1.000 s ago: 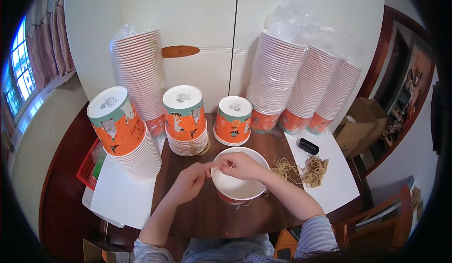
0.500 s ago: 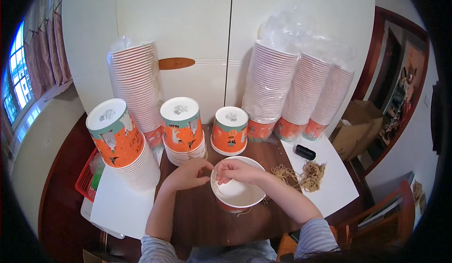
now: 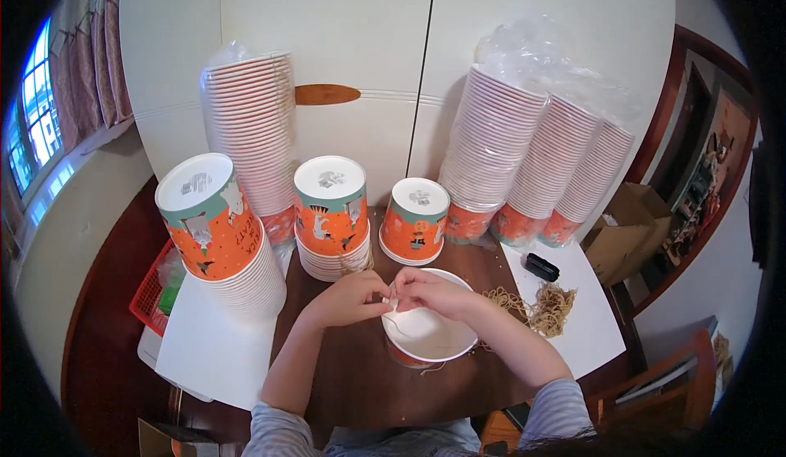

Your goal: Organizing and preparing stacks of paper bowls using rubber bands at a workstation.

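An upright paper bucket, white inside and orange outside, stands on the brown tabletop in front of me with its mouth up. At its far left rim my left hand pinches with closed fingertips. My right hand reaches over the mouth, its fingertips closed at the same spot, almost touching the left ones. A thin tan string runs down from the fingers inside the bucket. Its loose end pokes out low at the front. The fingers partly hide the string where they meet.
Upside-down bucket stacks stand left and behind, with tall plastic-wrapped stacks further back. A tangled string bundle and a black object lie at the right. A red basket sits low at the left, a cardboard box beyond the right edge.
My left hand has closed in on the right hand, and their fingertips now meet at the bucket's rim. The whole view has shifted slightly.
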The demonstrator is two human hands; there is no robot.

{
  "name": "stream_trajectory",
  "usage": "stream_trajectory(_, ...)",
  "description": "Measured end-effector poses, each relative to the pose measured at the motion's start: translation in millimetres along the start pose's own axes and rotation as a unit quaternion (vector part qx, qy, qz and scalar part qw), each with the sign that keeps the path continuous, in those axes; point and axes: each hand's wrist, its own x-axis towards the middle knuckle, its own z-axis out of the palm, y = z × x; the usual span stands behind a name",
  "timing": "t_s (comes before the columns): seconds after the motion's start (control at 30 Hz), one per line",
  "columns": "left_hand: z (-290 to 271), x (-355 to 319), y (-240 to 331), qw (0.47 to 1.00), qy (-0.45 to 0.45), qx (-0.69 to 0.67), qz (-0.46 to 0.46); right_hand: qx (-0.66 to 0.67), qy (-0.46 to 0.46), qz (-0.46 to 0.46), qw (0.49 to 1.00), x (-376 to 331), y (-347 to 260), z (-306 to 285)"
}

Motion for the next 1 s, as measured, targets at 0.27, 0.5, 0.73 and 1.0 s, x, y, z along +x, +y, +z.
stream_trajectory(0.27, 12, 5, -21, 0.991, 0.025, -0.119, -0.056, 0.03, 0.032, 0.006, 0.999, -5, -3, 9)
stream_trajectory(0.5, 12, 5, -14, 0.994, 0.034, -0.1, -0.028, 0.002, 0.015, -0.081, 0.997, -8, 3, 2)
stream_trajectory(0.73, 10, 4, -10, 0.996, 0.029, -0.071, -0.037, -0.044, 0.057, -0.104, 0.992, -4, 0, 5)
stream_trajectory(1.0, 10, -14, 19, 0.986, -0.007, 0.16, -0.041, -0.068, 0.115, -0.068, 0.989, -6, -2, 4)
